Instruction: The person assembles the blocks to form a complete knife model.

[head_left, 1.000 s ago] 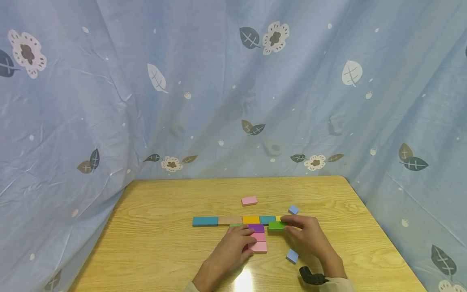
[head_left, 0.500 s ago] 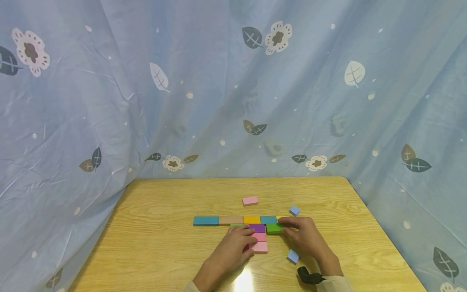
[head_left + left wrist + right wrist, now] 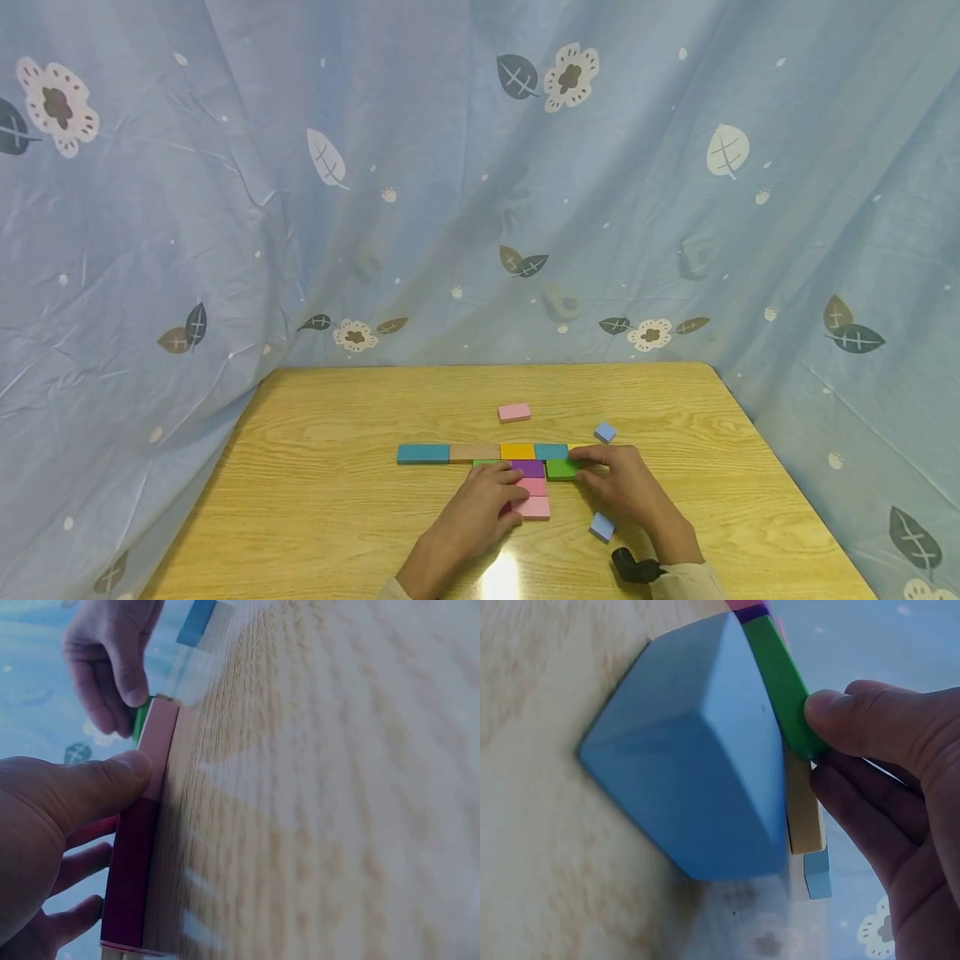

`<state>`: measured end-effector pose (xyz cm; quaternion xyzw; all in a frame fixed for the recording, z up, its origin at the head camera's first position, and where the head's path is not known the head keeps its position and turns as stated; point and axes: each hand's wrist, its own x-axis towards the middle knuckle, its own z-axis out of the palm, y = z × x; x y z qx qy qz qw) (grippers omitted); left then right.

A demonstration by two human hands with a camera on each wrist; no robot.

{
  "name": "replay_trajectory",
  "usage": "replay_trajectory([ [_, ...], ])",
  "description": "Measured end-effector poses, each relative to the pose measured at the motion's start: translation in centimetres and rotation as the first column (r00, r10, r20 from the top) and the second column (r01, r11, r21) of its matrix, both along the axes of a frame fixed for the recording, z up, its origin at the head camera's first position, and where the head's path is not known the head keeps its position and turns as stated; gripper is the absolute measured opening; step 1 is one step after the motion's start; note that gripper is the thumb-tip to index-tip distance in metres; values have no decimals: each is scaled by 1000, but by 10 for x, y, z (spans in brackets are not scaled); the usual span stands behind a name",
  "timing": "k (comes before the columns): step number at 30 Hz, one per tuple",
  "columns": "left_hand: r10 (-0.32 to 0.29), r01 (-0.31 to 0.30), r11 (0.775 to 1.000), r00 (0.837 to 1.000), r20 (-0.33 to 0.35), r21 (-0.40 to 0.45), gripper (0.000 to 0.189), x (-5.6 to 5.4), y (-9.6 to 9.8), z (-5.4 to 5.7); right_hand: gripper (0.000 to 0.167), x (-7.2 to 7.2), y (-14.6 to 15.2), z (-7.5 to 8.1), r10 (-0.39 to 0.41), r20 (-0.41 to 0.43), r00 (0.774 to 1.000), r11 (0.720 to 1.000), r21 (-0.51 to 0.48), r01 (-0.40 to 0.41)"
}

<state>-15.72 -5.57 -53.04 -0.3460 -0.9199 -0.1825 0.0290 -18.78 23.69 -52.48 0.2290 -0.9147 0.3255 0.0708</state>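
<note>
My right hand (image 3: pixel 630 487) pinches a green block (image 3: pixel 562 470) by its right end, thumb on the near side, as the right wrist view shows. This block lies just in front of a blue block (image 3: pixel 551 452) and beside a purple block (image 3: pixel 528 469). My left hand (image 3: pixel 480 508) rests over the stacked rows of purple, bright pink (image 3: pixel 534 487) and light pink (image 3: pixel 532 507) blocks. In the left wrist view, its thumb (image 3: pixel 112 780) presses the near side by the light pink and dark red (image 3: pixel 131 870) blocks. A second green block (image 3: pixel 486 462) is mostly covered by the left fingers.
The back row also has a long blue block (image 3: pixel 423 454), a tan block (image 3: pixel 474 452) and a yellow-orange block (image 3: pixel 517 452). Loose on the wooden table (image 3: pixel 315 517) lie a pink block (image 3: pixel 513 413) and two light blue blocks, one far (image 3: pixel 605 432), one near (image 3: pixel 602 527).
My right hand has moved the green block slightly left and towards me, closer to the purple block and below the back row. The left hand has stayed in place.
</note>
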Motion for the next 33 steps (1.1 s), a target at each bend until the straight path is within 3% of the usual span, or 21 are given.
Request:
replay_trajectory([
  [16,3,-4,999,1000,16,39,22,0,0,0,29,-2,-3,2,45,-88,995,993,114,-35],
  [26,-4,4,999,1000,-3,37,22,0,0,-1,28,-8,-6,5,69,-105,992,966,254,-41],
  [33,-5,5,999,1000,-5,33,23,0,0,-1,27,-7,-8,4,63,-108,992,971,236,-36],
])
